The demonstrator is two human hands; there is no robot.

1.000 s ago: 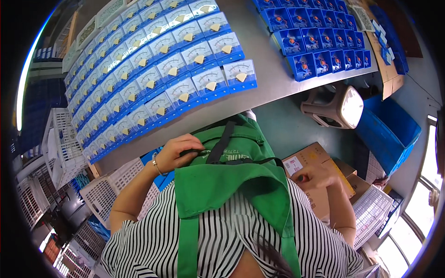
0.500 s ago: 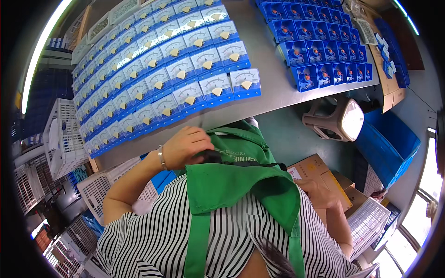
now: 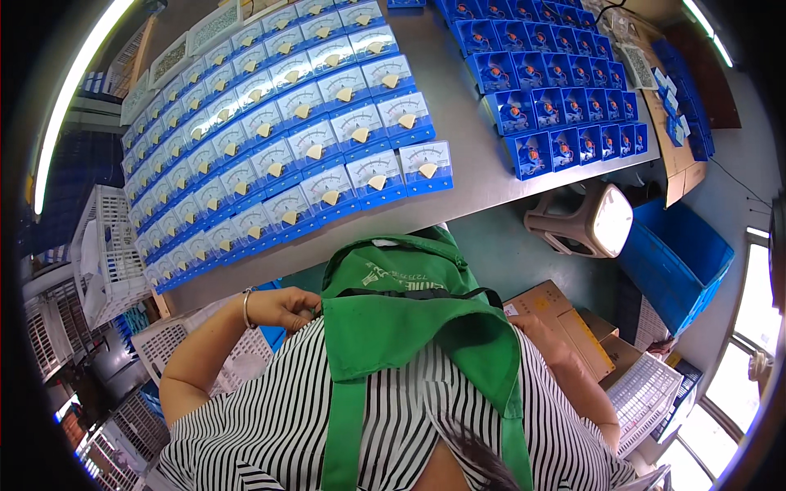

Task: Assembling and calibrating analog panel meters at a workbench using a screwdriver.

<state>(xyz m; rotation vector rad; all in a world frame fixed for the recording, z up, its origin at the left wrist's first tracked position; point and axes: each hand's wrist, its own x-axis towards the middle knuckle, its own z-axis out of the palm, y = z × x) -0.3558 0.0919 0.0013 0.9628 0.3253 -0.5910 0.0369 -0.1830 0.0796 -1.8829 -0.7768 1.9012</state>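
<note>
One green fabric apron hangs on the front of a person in a black-and-white striped shirt, its bib bunched up just below the near edge of the grey worktable, with a black strap running across it. The left hand, a thin bracelet on its wrist, is bent in at the elbow and lies against the apron's left edge; its fingers are curled together and seem to pinch the cloth there, though the grip itself is partly hidden. The right arm runs down beside the apron's right side; the right hand is behind the cloth, so its fingers cannot be judged.

On the worktable lie two groups of parts. To the left, white-faced analogue panel meters on blue bases stand in five long slanting rows, too many to count exactly. To the right, open blue boxes with small orange-marked parts inside stand in about four rows.

Beyond the table edge: one overturned beige plastic stool, one blue plastic crate, its contents not visible, and brown cardboard boxes closed. White lattice plastic baskets stand at the left.
</note>
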